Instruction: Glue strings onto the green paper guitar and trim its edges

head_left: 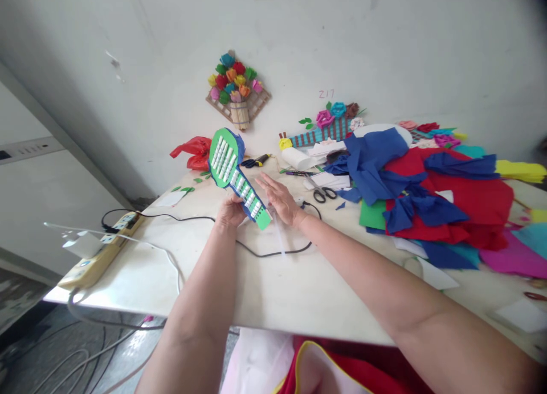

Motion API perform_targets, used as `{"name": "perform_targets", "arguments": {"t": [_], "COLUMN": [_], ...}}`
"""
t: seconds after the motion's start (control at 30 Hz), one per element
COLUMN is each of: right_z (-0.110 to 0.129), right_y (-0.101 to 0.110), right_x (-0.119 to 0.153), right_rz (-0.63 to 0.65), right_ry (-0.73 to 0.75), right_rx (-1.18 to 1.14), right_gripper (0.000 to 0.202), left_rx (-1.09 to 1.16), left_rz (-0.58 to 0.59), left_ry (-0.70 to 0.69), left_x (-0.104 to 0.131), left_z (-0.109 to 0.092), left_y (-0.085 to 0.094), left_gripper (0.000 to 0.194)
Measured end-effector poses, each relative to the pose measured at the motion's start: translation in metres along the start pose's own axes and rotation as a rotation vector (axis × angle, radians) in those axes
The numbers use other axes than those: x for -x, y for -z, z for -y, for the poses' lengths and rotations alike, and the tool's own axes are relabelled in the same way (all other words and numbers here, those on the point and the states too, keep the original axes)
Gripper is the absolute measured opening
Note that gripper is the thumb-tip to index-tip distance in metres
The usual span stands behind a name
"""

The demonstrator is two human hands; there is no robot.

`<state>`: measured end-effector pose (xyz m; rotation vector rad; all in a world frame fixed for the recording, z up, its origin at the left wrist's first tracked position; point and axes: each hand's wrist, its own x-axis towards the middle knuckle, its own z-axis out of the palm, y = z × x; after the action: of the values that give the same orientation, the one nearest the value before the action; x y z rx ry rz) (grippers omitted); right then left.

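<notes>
My left hand [231, 210] is closed around the lower left edge of a green paddle-shaped paper craft [235, 175]. Rows of white paper rolls cover its face, and blue paper shows along its edges. The round end points up and away from me, the narrow end down to the right. Beside the narrow part, my right hand [281, 199] has its fingers stretched out; whether they touch the craft is unclear. Below that hand a pale translucent stick [280, 234] lies near a black cord [256, 253].
Scissors [325, 195] and pliers [255, 161] lie behind my hands. Blue paper [376, 160] and red paper [465, 195] are piled at right. A power strip [100, 254] sits at left with cords. A paper-flower basket [239, 115] hangs on the wall.
</notes>
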<state>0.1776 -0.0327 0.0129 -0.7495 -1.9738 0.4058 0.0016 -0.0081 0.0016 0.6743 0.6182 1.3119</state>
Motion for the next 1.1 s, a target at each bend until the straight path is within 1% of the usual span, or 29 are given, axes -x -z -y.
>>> {"name": "perform_targets", "arguments": {"t": [0.1, 0.27, 0.37, 0.43, 0.57, 0.67, 0.8, 0.93, 1.1], "right_z": [0.001, 0.003, 0.001, 0.0, 0.001, 0.004, 0.004, 0.0, -0.001], "right_y": [-0.005, -0.013, -0.014, -0.013, -0.009, -0.007, -0.005, -0.005, -0.003], "right_x": [0.0, 0.0, 0.001, 0.001, 0.001, 0.001, 0.001, 0.0, 0.002], "right_rz": [0.017, 0.001, 0.008, 0.018, 0.03, 0.044, 0.066, 0.066, 0.035], "right_ry": [-0.034, -0.12, -0.16, -0.135, -0.043, -0.03, -0.004, 0.077, 0.171], "right_rx": [-0.119, -0.342, -0.39, -0.36, -0.207, -0.103, 0.002, 0.07, 0.108], "right_gripper": [0.075, 0.073, 0.072, 0.07, 0.072, 0.075, 0.073, 0.074, 0.072], "left_rx": [-0.014, -0.024, -0.029, -0.027, -0.017, -0.018, -0.014, -0.008, -0.006], "left_rz": [0.025, 0.004, 0.0, 0.003, -0.014, -0.028, -0.039, -0.042, -0.044], "left_ry": [0.006, 0.006, 0.019, 0.021, 0.011, 0.016, 0.013, 0.016, 0.0], "left_x": [0.0, 0.0, 0.0, 0.0, -0.001, -0.002, -0.002, -0.002, -0.002], "left_z": [0.001, 0.001, 0.001, 0.001, 0.001, 0.001, 0.001, 0.0, 0.0], "left_y": [-0.001, -0.003, -0.002, -0.002, -0.002, -0.001, 0.0, 0.001, 0.002], "left_gripper": [0.028, 0.027, 0.028, 0.028, 0.028, 0.029, 0.03, 0.029, 0.028]}}
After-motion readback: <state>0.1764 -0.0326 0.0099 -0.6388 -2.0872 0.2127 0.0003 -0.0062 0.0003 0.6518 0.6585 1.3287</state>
